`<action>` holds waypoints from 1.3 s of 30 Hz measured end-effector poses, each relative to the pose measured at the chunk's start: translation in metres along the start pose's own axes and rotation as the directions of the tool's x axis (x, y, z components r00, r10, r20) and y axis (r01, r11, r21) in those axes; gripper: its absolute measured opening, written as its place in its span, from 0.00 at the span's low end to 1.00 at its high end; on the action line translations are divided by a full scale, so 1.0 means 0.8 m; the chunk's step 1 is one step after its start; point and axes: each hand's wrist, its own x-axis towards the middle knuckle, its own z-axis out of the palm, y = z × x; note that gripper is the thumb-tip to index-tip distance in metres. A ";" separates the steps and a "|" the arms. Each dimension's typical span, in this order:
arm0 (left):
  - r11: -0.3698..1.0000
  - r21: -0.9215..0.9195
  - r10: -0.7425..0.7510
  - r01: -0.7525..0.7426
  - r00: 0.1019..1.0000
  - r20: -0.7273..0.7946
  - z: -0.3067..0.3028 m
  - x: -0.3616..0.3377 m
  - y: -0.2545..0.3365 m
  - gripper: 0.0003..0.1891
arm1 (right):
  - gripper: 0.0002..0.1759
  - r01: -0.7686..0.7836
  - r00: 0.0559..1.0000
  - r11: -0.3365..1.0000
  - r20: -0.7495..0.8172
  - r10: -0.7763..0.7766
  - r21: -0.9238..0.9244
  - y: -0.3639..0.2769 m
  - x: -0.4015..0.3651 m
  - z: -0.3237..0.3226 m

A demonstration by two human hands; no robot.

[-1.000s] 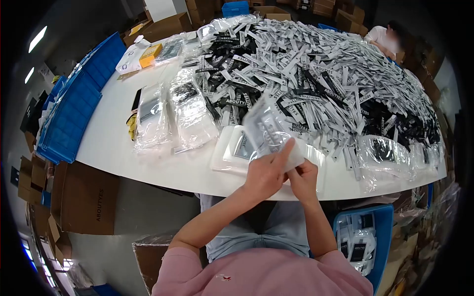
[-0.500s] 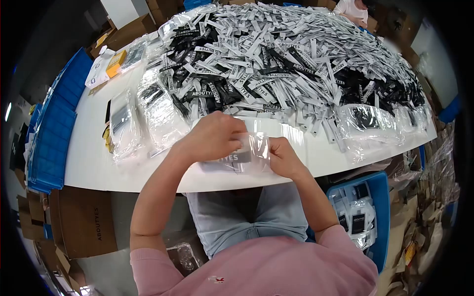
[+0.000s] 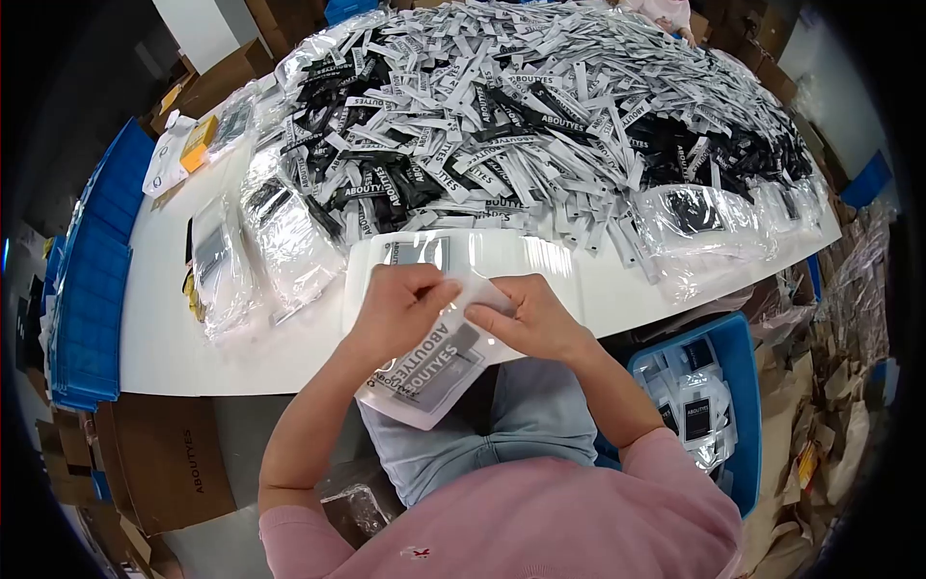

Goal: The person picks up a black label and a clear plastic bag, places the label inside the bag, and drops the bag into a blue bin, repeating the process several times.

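A translucent plastic bag (image 3: 436, 372) printed ABOUTYES, with grey pieces showing inside, slants over the table's front edge above my lap. My left hand (image 3: 400, 304) pinches its upper left part, thumb against fingers. On its upper right edge my right hand (image 3: 529, 314) is closed, the thumb pressing the film. Just beyond my hands, another clear bag (image 3: 422, 251) with a dark printed label lies flat on the white table (image 3: 193, 362). What exactly is inside the held bag is hard to make out.
A large heap of black and white ABOUTYES sachets (image 3: 521, 125) covers the table's back. Stacks of clear bags lie left (image 3: 224, 265) and right (image 3: 696, 217). A blue bin (image 3: 748, 415) of packed bags stands lower right. Blue crates (image 3: 92, 289) and a carton (image 3: 164, 458) are at left.
The bag has come nearer my body and tilted, its lower end now over my lap. My left hand has moved down and left. The view has shifted slightly.
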 end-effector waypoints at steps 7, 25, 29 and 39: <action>0.502 0.660 0.485 -0.559 0.814 0.320 0.009 -0.005 0.014 0.05 | 0.04 0.355 0.925 0.837 0.024 -0.380 -0.416 0.005 -0.010 0.005; 0.786 0.546 0.255 -0.289 0.957 0.139 0.044 0.017 -0.041 0.28 | 0.07 -0.257 0.917 0.646 -0.392 -0.071 -0.719 0.083 -0.102 -0.183; 0.696 0.690 0.195 -0.199 0.977 0.084 0.064 0.019 -0.049 0.31 | 0.08 -0.299 0.918 0.452 -0.382 -0.103 -0.840 0.151 -0.010 -0.172; 0.644 0.664 0.539 -0.380 0.841 -0.041 0.062 -0.003 -0.122 0.27 | 0.12 -0.147 0.867 0.887 -0.488 -0.098 -0.438 0.163 0.016 -0.167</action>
